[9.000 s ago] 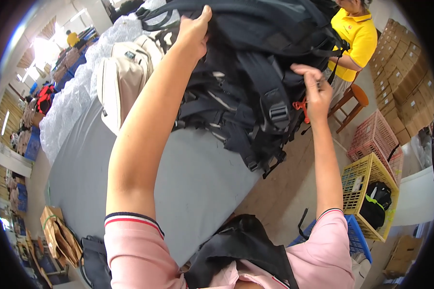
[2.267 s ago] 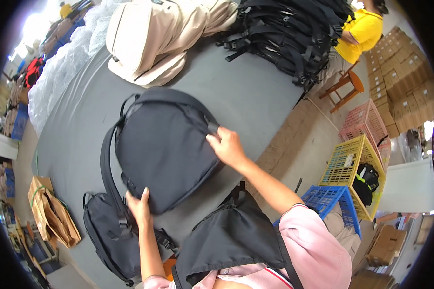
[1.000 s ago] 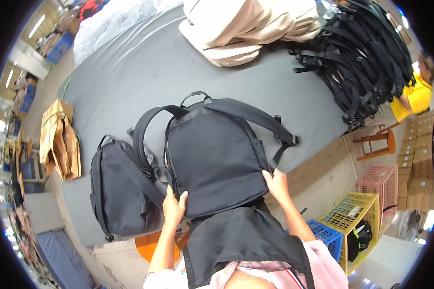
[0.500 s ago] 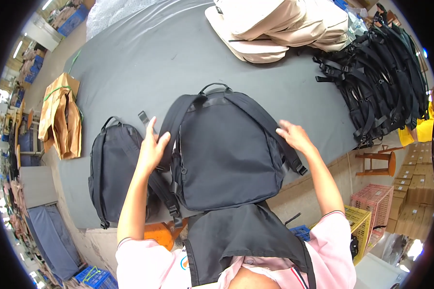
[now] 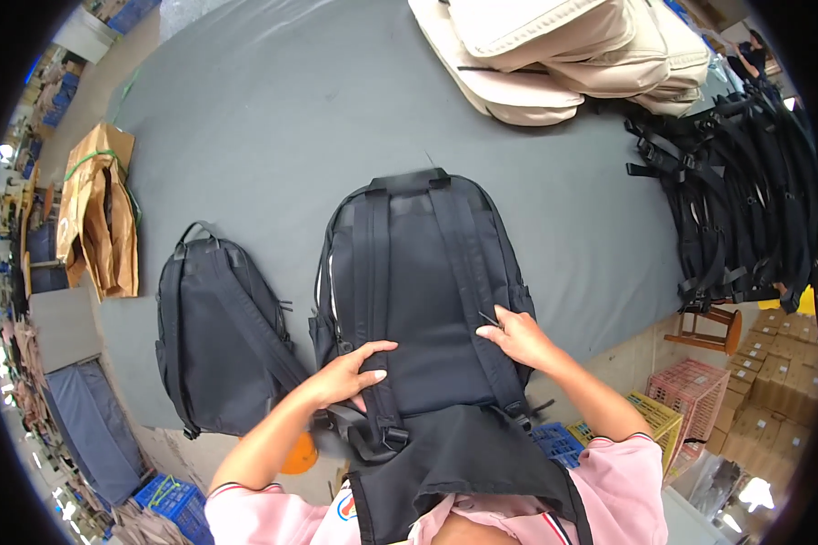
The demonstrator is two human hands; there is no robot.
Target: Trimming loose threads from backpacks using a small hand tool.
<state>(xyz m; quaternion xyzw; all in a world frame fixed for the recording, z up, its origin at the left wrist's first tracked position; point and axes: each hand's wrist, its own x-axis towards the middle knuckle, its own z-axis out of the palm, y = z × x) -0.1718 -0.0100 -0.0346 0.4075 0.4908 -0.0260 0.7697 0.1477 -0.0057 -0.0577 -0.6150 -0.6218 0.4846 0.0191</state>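
A black backpack (image 5: 432,313) lies with its back panel up and its top handle away from me. Both shoulder straps run down the panel toward me. My left hand (image 5: 344,374) rests at the lower part of the left strap (image 5: 370,272), thumb and fingers apart. At the right strap (image 5: 462,263), my right hand (image 5: 518,341) is closed in a pinch near the bag's side. A thin dark strip shows at those fingertips, too small to name. Another smaller-looking black backpack (image 5: 223,336) lies to the left, straps up.
The bags lie on a grey-covered table (image 5: 273,118). Beige backpacks (image 5: 554,68) are piled at the far right, with a stack of black backpacks (image 5: 736,200) beside them. A brown paper bag (image 5: 100,209) stands at the left edge. A wooden stool (image 5: 707,329) and crates (image 5: 686,395) stand lower right.
The shoulder straps, spread toward the bag's sides before, now lie straight down its back panel. Both hands have come down and inward onto them. The view has shifted slightly.
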